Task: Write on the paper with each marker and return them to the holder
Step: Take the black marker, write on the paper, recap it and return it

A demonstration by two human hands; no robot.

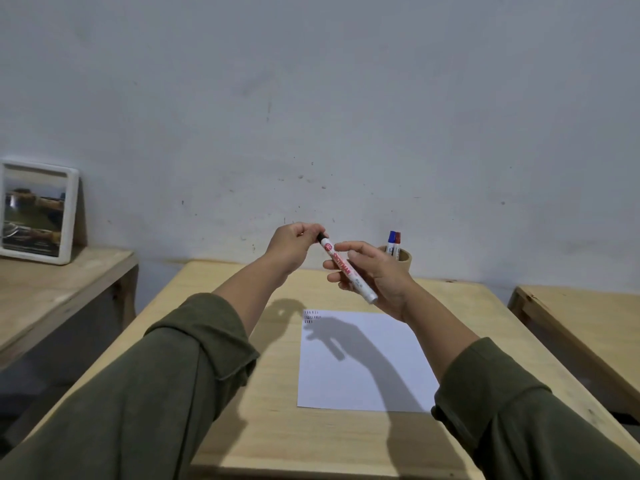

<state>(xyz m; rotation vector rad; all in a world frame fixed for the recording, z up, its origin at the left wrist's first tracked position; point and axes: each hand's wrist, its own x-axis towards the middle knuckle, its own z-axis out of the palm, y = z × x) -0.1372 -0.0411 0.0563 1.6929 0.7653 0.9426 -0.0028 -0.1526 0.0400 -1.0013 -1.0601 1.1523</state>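
Landmark = the paper [363,362], flat on the worktop [277,427], right of centre.

Far left of the paper, on a separate side bench: a white-framed picture [36,211] leaning on the wall. Not part of the job.

Left hand [294,245], raised above and beyond the paper's far-left corner: fingertips pinched on the black cap end of the marker [348,270]. Can't tell if the cap is seated or partly off; the fingers hide the joint.

The marker is in the air, over the paper's far edge, tilted, with the cap end up-left and the tail down-right. White barrel, red print.

Right hand [375,275], just right of the left hand and also above the paper's far edge: fingers wrapped round the marker barrel, holding it steady.

The paper's far-left corner has a few short rows of small dark strokes [312,316]. The rest of the sheet is blank apart from the hands' shadow.

Beyond the paper's far-right corner, near the wall: the holder [403,259], a brown cylinder, with two markers standing in it, a blue cap [392,236] and a red cap [398,237] side by side.

Progress, my read:
- Some writing is done; the marks look black, matching the marker in hand.
- Likely either capping it after use or uncapping to write; one frame doesn't settle which.
- No blue or red marks on the sheet, so those two look unused.
- Left: return this marker to the holder, then write with the blue and red ones and put them back.
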